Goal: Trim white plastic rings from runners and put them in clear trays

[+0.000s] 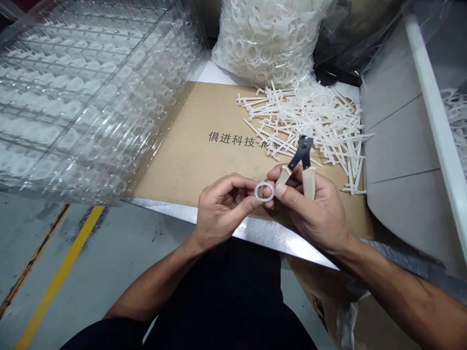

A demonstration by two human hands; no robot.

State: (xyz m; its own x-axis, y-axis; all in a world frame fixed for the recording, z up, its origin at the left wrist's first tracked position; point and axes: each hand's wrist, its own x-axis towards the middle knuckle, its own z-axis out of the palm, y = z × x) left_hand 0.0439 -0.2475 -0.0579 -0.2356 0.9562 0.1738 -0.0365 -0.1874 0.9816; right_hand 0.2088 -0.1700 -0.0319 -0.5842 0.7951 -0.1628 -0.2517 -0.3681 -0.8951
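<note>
Glare along metal table edge [268, 238]; glints on plastic wrap [109, 92]; floor [146, 243] dimmer; picture edges stretched.

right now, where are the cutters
In the head view, right of centre: the cutters are in the grip of the right hand, just right of the white ring, blades toward the white plastic sticks.

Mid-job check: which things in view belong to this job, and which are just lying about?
Likely part of the job:
white ring, in the left hand
cutters, in the right hand
pile of white sticks
bag of rings

Apparently just lying about:
black object behind the pile
crumpled plastic, lower right
</note>
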